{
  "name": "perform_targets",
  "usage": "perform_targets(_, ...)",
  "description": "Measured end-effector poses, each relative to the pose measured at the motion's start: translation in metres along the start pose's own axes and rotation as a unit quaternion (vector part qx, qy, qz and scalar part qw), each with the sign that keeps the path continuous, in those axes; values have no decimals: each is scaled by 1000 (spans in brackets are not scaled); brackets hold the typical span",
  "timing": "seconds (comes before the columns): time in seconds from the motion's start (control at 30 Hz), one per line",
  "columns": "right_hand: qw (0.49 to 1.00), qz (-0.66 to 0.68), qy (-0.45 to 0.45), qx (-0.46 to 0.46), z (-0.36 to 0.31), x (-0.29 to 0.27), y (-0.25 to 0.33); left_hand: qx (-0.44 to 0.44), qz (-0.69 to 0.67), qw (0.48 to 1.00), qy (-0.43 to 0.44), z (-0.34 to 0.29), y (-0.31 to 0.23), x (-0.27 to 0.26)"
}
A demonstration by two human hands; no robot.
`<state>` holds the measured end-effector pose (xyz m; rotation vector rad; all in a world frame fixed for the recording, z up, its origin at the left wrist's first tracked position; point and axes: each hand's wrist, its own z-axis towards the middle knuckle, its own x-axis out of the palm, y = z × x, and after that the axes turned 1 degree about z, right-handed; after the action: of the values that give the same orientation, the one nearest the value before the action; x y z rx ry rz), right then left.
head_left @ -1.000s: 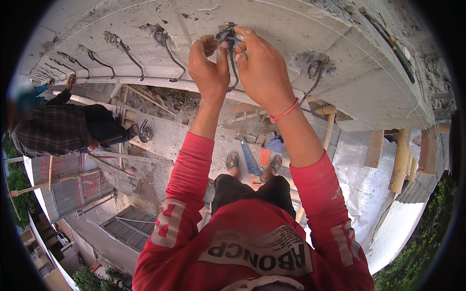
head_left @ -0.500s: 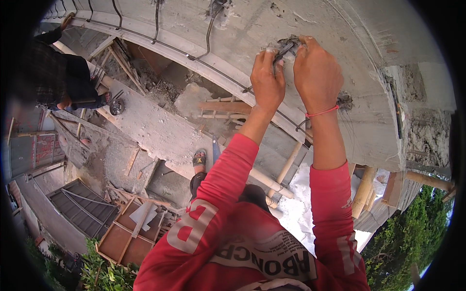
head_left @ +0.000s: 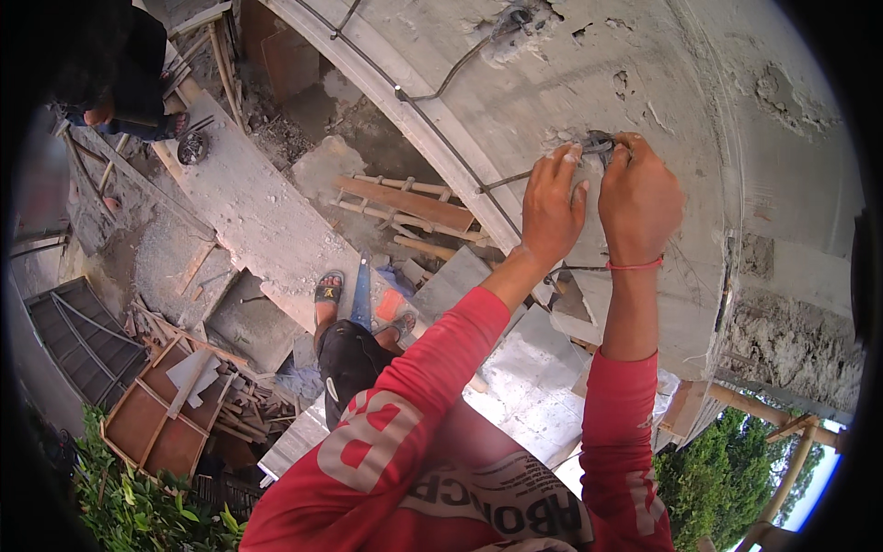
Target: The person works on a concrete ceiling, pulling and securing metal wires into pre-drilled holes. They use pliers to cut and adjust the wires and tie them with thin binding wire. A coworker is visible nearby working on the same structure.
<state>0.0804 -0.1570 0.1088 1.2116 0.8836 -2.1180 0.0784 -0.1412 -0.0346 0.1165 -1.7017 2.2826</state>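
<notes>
Both my hands are raised to a grey concrete face (head_left: 699, 184), at a chipped hollow where a dark steel rod end (head_left: 598, 142) shows. My left hand (head_left: 554, 207) has its fingers bent and close together against the left side of that metal, its thumb a little apart. Curled closed, my right hand (head_left: 639, 207) has its fingertips on the right side of the same metal. A thin bent steel rod (head_left: 505, 181) runs from a long bar (head_left: 432, 131) to behind my left hand. My fingers hide much of the metal.
Another chipped hollow with a bent rod (head_left: 515, 18) lies farther up the concrete. Below are a dusty plank walkway (head_left: 267, 221), a blue handsaw (head_left: 361, 293) by my feet, and bamboo poles (head_left: 423, 247). Another person (head_left: 129, 83) is at the upper left, near a round pan (head_left: 192, 147).
The view has shifted, and my hands appear lower and farther right in it. They remain at the metal in the hollow. My left thumb has moved away from the metal.
</notes>
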Motion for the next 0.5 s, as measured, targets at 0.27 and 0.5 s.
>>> perform_targets(0.27,996,-2,-67,-56,-8,3,-29,-17,-1,1000,10,5,1,-7)
perform_targets(0.5,994,45,-89,-53,-10,-18,-36,-26,5,1000,3,9,0,-12)
